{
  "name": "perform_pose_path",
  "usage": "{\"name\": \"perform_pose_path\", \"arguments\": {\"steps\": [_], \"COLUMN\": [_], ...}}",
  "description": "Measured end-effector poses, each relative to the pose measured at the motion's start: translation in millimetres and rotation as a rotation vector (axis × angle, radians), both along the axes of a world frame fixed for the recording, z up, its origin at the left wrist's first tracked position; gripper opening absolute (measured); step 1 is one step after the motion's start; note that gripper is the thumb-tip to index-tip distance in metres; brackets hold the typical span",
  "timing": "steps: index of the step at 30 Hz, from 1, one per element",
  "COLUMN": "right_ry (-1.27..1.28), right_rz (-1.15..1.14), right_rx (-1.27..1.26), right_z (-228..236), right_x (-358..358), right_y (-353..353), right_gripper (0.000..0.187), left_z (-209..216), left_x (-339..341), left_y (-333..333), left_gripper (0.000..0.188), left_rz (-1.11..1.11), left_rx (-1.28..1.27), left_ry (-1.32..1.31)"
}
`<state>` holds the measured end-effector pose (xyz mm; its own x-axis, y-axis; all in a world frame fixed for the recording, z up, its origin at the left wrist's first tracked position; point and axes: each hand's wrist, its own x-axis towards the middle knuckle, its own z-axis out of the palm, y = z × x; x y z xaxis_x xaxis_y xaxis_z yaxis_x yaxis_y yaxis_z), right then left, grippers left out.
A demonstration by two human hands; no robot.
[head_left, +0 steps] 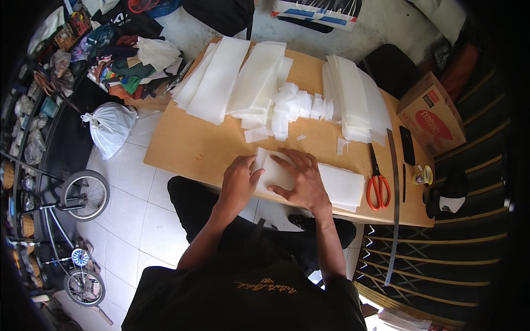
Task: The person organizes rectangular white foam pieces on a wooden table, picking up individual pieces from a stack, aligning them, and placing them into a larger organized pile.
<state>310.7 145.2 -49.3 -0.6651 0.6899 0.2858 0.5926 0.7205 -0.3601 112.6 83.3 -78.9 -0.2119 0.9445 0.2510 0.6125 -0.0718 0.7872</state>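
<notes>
A strip of white, slightly see-through sheet material (pixel 268 179) lies along the near edge of the wooden table. My left hand (pixel 238 177) holds its left end, fingers bent at the edge and thumb on top. My right hand (pixel 301 177) rests on the strip with its fingers spread, pressing nothing between them. To the right of that hand more stacked strips (pixel 343 186) stick out. Orange-handled scissors (pixel 379 185) lie beside them, blades pointing away from me. Past my hands is a pile of small white offcuts (pixel 290 107).
Long white strips are stacked at the table's (pixel 182 146) far left (pixel 218 83) and far right (pixel 348 99). A metal ruler (pixel 395 209) overhangs the near edge. A phone (pixel 407 145), a small tub (pixel 423 175) and a cardboard box (pixel 432 115) are at the right. A small bicycle (pixel 74 220) stands left.
</notes>
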Motion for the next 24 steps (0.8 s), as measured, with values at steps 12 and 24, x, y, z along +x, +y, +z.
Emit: {"name": "perform_pose_path", "arguments": {"steps": [12, 24], "right_ry": [0.129, 0.285], "right_rz": [-0.113, -0.444], "right_rx": [0.005, -0.089], "right_z": [22, -6], "right_x": [5, 67], "right_y": [-3, -33], "right_gripper": [0.055, 0.041], "left_z": [8, 81], "left_x": [-57, -56], "left_y": [142, 134], "left_gripper": [0.036, 0.034], "left_rz": [0.148, 0.172], "left_rx": [0.405, 0.395], "left_ry": [0.465, 0.105]}}
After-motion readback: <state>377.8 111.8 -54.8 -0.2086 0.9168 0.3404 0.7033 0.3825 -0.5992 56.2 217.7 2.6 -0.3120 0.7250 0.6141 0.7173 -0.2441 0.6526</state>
